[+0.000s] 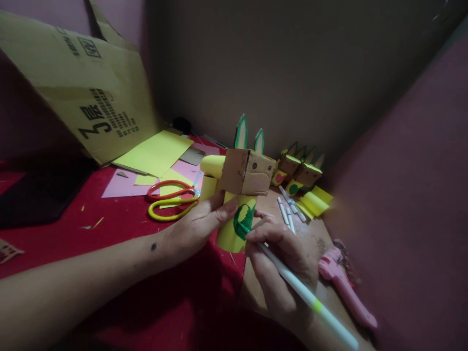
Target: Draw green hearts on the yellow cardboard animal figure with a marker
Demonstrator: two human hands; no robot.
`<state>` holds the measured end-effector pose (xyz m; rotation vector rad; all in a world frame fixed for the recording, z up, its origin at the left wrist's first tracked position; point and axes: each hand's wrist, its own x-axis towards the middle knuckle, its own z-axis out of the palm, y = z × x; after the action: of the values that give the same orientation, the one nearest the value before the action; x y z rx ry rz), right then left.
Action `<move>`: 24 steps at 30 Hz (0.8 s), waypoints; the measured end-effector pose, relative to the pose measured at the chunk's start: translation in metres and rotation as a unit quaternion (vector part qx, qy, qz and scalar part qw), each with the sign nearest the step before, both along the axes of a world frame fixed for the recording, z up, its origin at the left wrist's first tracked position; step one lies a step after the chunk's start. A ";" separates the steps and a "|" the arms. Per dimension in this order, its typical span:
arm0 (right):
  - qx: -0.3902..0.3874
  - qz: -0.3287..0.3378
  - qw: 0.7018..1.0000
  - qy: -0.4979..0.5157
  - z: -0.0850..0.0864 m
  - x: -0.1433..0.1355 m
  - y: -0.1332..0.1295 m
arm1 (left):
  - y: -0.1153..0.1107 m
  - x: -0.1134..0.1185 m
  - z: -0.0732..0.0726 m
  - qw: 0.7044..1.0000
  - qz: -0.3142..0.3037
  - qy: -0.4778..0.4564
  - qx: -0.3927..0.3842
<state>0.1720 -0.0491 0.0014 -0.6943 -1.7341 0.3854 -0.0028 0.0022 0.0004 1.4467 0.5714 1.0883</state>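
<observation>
A paper figure (244, 171) has a brown cardboard box head with drawn eyes, two green-edged ears and a yellow tube body. My left hand (197, 222) holds it from the left, the thumb on the tube below the head. On the front of the tube is a partly coloured green shape (243, 222). My right hand (280, 258) is closed round a white marker (310, 298) with a yellow-green band, and its green tip touches the shape. Red and yellow handled scissors (173, 200) lie left of the figure.
Yellow sheets (155, 152) and pink paper lie at the back left by a large cardboard box (84, 83). Similar figures (305, 173) stand back right, near several markers (288, 209) and folded yellow paper (316, 202). A pink glue gun (345, 285) lies at the right.
</observation>
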 end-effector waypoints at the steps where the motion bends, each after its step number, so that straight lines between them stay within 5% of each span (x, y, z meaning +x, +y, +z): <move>1: 0.001 -0.004 1.000 0.001 0.000 0.000 0.000 | 0.001 0.000 -0.001 1.000 -0.003 -0.001 0.005; 24: 0.005 -0.021 1.000 0.012 0.000 -0.001 0.000 | 0.001 0.001 -0.002 1.000 -0.024 -0.018 -0.006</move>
<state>0.1707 -0.0488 0.0018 -0.7153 -1.6944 0.3544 -0.0022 0.0032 -0.0012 1.4204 0.5150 1.0697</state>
